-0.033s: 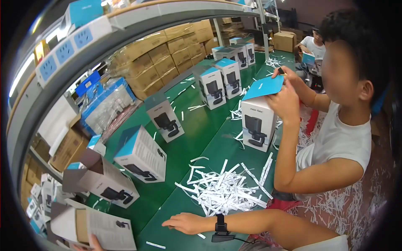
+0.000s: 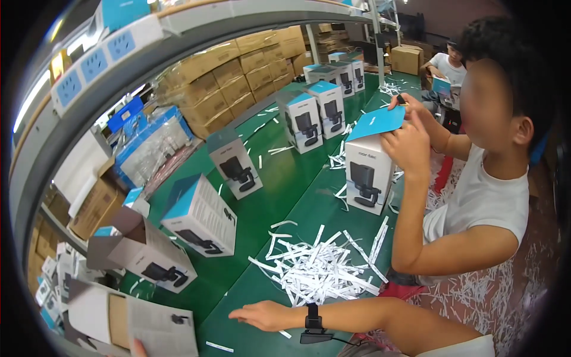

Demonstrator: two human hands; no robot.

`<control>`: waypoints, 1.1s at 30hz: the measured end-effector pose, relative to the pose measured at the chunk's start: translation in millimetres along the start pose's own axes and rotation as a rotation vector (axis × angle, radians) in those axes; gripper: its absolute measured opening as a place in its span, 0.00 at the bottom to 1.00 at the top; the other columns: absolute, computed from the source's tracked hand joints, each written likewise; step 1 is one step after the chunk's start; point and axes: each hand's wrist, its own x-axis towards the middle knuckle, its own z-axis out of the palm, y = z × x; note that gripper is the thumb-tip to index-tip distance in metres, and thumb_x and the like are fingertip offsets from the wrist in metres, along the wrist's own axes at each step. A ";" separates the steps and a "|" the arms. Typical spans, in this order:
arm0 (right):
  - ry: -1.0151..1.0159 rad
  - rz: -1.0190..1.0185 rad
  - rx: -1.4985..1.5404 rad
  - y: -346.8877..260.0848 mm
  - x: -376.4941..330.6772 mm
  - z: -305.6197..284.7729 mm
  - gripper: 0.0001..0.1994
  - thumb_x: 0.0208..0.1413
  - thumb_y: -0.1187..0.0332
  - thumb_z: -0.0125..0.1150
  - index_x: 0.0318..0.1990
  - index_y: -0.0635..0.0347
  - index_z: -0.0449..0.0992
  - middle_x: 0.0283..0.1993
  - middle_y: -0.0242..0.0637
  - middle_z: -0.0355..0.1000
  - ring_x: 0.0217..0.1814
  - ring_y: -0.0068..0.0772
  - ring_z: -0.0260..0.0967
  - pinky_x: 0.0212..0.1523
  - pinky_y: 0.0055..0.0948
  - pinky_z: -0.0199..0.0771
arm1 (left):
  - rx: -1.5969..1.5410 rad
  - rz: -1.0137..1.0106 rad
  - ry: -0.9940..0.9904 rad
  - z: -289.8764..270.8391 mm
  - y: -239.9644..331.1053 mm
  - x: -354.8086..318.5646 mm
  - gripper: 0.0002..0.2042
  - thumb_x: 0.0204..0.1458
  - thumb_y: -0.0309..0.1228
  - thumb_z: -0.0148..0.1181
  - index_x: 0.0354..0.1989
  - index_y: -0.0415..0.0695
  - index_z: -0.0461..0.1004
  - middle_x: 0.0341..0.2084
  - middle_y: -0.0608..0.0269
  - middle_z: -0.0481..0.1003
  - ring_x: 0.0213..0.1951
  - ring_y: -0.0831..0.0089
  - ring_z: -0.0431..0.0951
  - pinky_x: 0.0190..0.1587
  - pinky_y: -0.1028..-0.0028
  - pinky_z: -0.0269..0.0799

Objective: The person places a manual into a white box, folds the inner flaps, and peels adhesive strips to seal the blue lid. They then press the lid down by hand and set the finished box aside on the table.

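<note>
At the lower left edge, my left hand (image 2: pixel 139 348) shows only a fingertip or two, pressed on the near side of a white carton (image 2: pixel 163 324). That carton is open at the top, with a brown cardboard insert (image 2: pixel 119 321) inside; the rest of the hand is out of frame. My right hand (image 2: pixel 262 316), a black band at its wrist, reaches in from the right, low over the green table, fingers stretched out and holding nothing. Just beyond it lies a heap of white shredded paper (image 2: pixel 321 271). Another carton (image 2: pixel 157 259) with raised grey flaps stands beyond the held one.
Blue-topped cartons (image 2: pixel 202 223) with a microphone-like picture line the green table (image 2: pixel 238 273). At the right, a co-worker (image 2: pixel 476 202) handles the blue lid of a carton (image 2: pixel 366 178). A shelf with sockets (image 2: pixel 92 65) arches overhead; brown boxes (image 2: pixel 226 74) stack behind.
The near carton and my left fingertips have shifted slightly, and less of that hand shows. My right hand stays nearly in place, its fingers a little straighter. The view has tilted slightly.
</note>
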 end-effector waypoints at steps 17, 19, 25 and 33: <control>0.329 0.083 -0.209 -12.2 20.0 -17.1 0.23 0.74 0.57 0.43 0.59 0.68 0.74 0.61 0.52 0.73 0.65 0.53 0.69 0.69 0.45 0.63 | -0.014 0.034 -0.458 -150.0 102.9 -52.6 0.19 0.62 0.31 0.57 0.58 0.32 0.70 0.54 0.40 0.73 0.56 0.44 0.73 0.62 0.57 0.66; 0.312 0.333 0.084 -5.5 8.9 -6.6 0.25 0.74 0.56 0.42 0.59 0.72 0.72 0.63 0.53 0.72 0.66 0.48 0.68 0.70 0.45 0.61 | 0.171 0.037 -0.456 -178.2 50.5 -73.9 0.20 0.60 0.32 0.61 0.57 0.32 0.71 0.53 0.38 0.74 0.55 0.42 0.72 0.61 0.55 0.68; 0.296 0.396 0.082 14.6 -2.6 -0.4 0.22 0.74 0.59 0.46 0.60 0.72 0.72 0.57 0.38 0.73 0.59 0.32 0.69 0.65 0.34 0.63 | 0.436 0.131 -0.485 -195.6 43.7 -104.7 0.22 0.53 0.38 0.66 0.50 0.34 0.75 0.48 0.38 0.76 0.52 0.43 0.75 0.55 0.56 0.72; 0.357 0.579 1.203 1.6 23.2 0.5 0.31 0.73 0.48 0.38 0.63 0.69 0.70 0.61 0.48 0.72 0.65 0.41 0.68 0.70 0.40 0.61 | 0.488 0.001 -0.687 -199.9 19.0 -95.3 0.10 0.52 0.30 0.59 0.36 0.34 0.76 0.28 0.42 0.75 0.33 0.44 0.78 0.35 0.52 0.74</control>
